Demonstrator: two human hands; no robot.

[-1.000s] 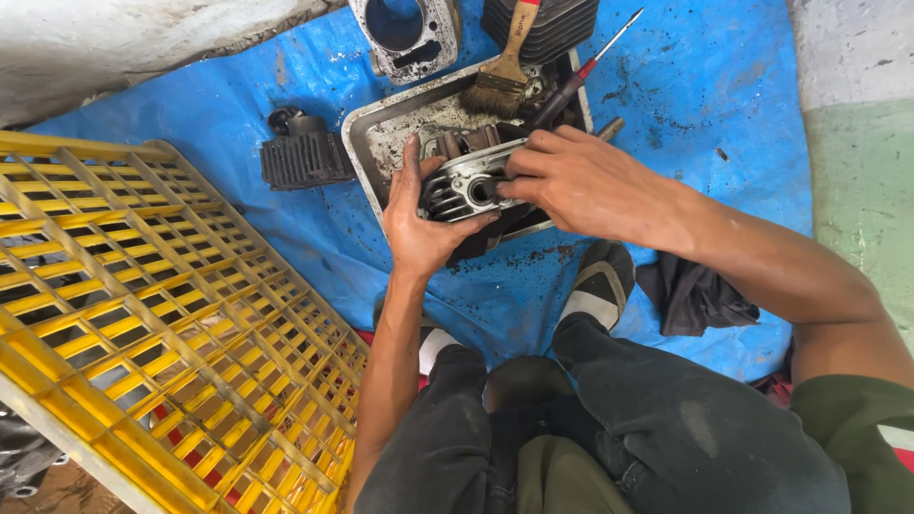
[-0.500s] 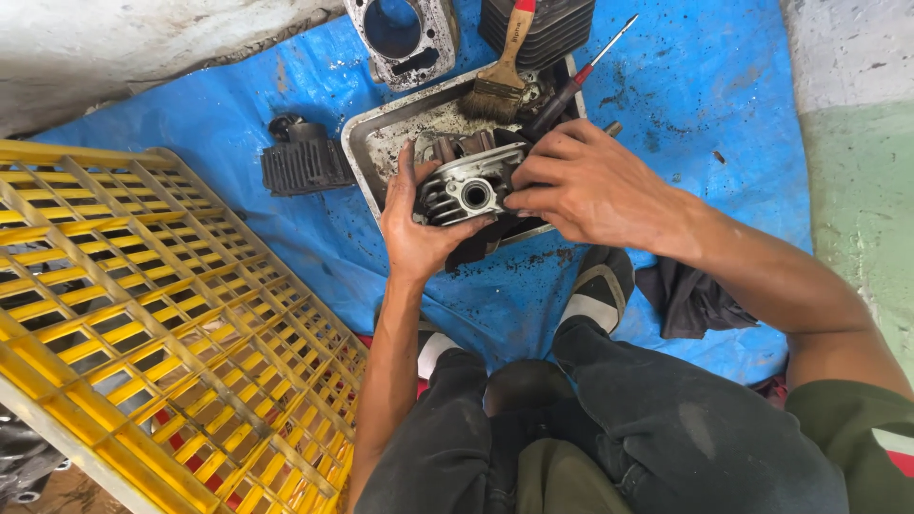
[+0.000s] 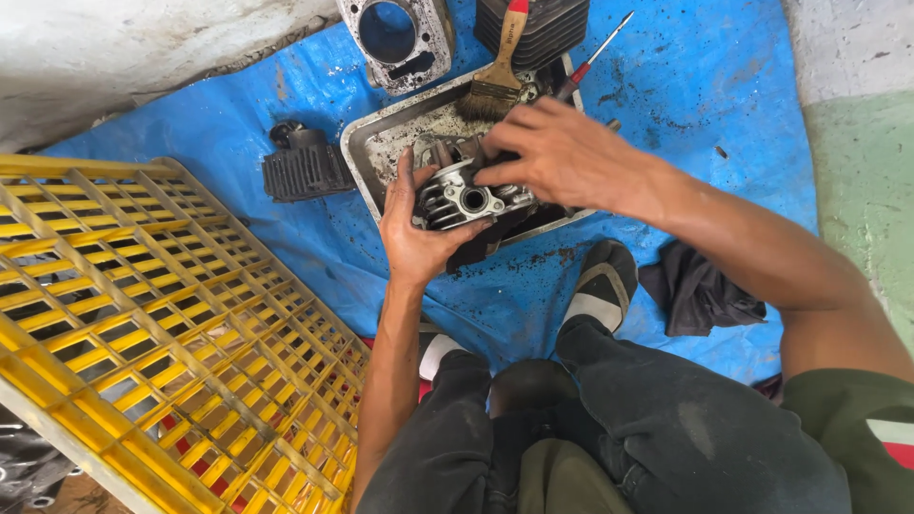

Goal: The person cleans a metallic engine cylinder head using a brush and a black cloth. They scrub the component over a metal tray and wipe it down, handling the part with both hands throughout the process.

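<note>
- A yellow plastic crate (image 3: 162, 343) lies tilted over the left edge of the blue tarp (image 3: 724, 124); its lower corner is cut off by the frame.
- A dark finned block (image 3: 307, 171) sits on the tarp just left of the metal tray (image 3: 367, 152).
- The left hand (image 3: 419, 228) cups the finned cylinder head (image 3: 464, 198) from the left and underneath, fingers curled onto its side and clamped on it.
- The cylinder head is held over the tray's near half, its round port facing up.
- The right hand (image 3: 562, 152) lies across the head's top right, fingers bent together and pressing on it; it hides that part of the head and much of the tray.
- A paintbrush (image 3: 497, 81) leans into the tray's far edge, a screwdriver (image 3: 590, 62) beside it.
- At the tarp's far edge, a grey cylinder block (image 3: 395, 38) and a black finned cylinder (image 3: 533, 29) are cut off by the frame.
- A dark rag (image 3: 700, 290) lies near the tarp's right edge, beside a shoe (image 3: 595, 286).
- The tarp is speckled with black grime and lies on pale concrete.
</note>
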